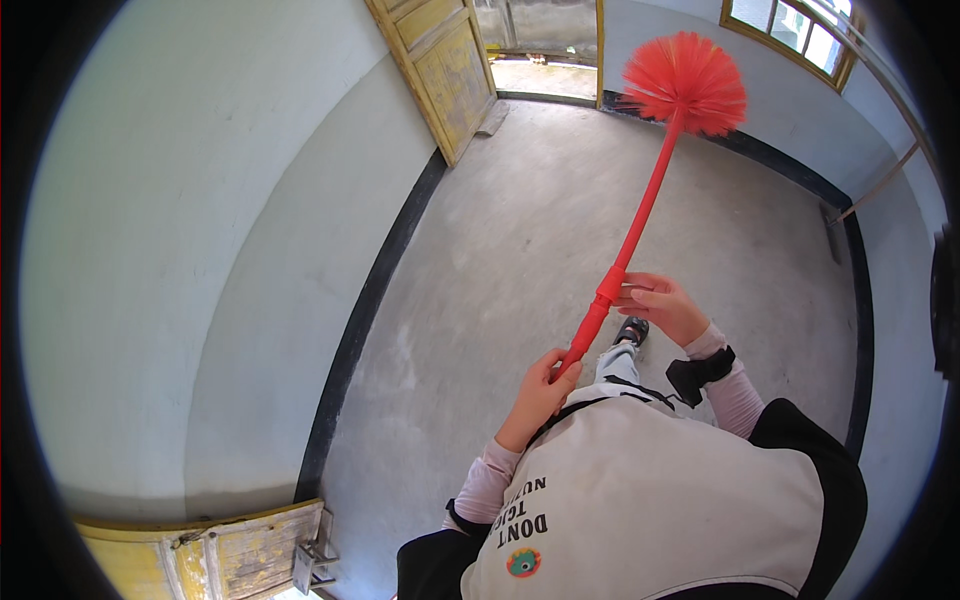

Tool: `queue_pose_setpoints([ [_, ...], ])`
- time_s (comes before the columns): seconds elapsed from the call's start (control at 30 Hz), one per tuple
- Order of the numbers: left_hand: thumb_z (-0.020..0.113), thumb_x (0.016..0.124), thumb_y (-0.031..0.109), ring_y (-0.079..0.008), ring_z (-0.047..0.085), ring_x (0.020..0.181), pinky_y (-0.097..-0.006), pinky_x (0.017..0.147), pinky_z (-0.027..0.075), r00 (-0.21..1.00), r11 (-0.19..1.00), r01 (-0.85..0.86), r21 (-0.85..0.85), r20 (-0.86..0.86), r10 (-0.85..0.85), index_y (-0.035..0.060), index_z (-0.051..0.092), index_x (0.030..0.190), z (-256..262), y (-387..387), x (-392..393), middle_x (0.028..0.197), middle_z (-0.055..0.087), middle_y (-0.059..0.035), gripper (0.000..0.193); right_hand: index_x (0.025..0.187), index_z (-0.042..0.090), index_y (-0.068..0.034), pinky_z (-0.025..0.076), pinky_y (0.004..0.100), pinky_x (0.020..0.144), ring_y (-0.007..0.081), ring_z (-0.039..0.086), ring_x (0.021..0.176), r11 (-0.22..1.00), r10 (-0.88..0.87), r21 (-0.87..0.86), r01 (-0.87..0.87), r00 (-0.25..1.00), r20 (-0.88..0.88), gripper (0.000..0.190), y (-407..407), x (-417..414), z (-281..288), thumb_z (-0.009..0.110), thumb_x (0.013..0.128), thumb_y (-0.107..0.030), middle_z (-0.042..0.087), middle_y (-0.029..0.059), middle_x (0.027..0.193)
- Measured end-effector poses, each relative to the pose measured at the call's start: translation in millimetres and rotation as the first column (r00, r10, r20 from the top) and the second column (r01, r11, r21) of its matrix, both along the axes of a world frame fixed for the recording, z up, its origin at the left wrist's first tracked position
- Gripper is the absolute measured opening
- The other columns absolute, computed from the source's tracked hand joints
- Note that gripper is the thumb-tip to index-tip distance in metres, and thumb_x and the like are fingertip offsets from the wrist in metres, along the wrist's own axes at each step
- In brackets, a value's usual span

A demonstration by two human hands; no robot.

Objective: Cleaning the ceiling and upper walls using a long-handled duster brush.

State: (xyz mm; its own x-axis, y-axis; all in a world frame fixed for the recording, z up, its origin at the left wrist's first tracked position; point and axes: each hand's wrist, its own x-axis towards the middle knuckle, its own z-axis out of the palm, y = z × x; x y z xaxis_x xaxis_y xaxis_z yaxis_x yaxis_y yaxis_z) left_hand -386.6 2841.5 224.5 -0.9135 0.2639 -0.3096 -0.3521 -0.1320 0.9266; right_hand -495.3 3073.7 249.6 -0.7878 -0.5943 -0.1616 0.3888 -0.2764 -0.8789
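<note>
A red round-headed cobweb duster with a long plastic pole slants up and away in front of me. Its fanned bristle head points toward the far wall. My left hand is closed around the lower end of the pole. Beside the red collar joint, my right hand has its fingers loosely spread. Their tips reach the collar's right edge or pass just behind it; contact is hard to tell. The pole's bottom end is hidden in my left hand.
A worn yellow wooden door stands open at the far doorway. Another weathered door is at lower left. A long-handled tool leans by the right wall, below a barred window. Concrete floor lies between dark-skirted walls.
</note>
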Motion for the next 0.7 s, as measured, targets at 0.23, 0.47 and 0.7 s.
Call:
queue_pose_setpoints([
  [0.23, 0.055, 0.088, 0.025, -0.0021, 0.033, 0.040, -0.0180, 0.037, 0.027, 0.998, 1.000, -0.029, -0.013, 0.053, 0.029, 0.0034, 0.052, 0.099, 3.8, 1.9, -2.4, 0.056, 0.040, 0.0053, 0.024, 0.133, 0.033, -0.004, 0.041, 0.0348, 0.094, 0.0213, 0.051, 0.109, 0.985, -0.097, -0.132, 0.107, 0.992, 0.081, 0.051, -13.4, 12.5, 11.5, 0.051, 0.087, -0.016, 0.051, 0.0110, 0.120],
  [0.47, 0.055, 0.088, 0.023, -0.0022, 0.033, 0.041, -0.0178, 0.037, 0.027, 0.998, 1.000, -0.003, 0.014, 0.061, 0.002, 0.0031, 0.052, 0.100, 8.8, 0.8, -2.0, 0.056, 0.040, 0.0048, 0.023, 0.133, 0.032, -0.003, 0.039, 0.0387, 0.095, 0.0238, 0.049, 0.112, 0.994, -0.059, -0.076, 0.072, 0.985, 0.165, 0.049, 15.0, -4.4, -19.7, 0.048, 0.087, -0.014, 0.050, 0.0129, 0.121],
  [0.7, 0.057, 0.087, 0.022, -0.0024, 0.035, 0.038, -0.0192, 0.035, 0.026, 0.997, 0.999, -0.001, 0.044, 0.073, -0.002, 0.0029, 0.052, 0.102, 0.9, 1.7, -2.1, 0.054, 0.044, 0.0049, 0.025, 0.134, 0.030, -0.002, 0.039, 0.0376, 0.096, 0.0224, 0.050, 0.109, 0.978, 0.031, -0.209, 0.016, 0.975, 0.221, 0.054, -5.3, -1.5, -6.9, 0.049, 0.085, -0.011, 0.051, 0.0104, 0.116],
])
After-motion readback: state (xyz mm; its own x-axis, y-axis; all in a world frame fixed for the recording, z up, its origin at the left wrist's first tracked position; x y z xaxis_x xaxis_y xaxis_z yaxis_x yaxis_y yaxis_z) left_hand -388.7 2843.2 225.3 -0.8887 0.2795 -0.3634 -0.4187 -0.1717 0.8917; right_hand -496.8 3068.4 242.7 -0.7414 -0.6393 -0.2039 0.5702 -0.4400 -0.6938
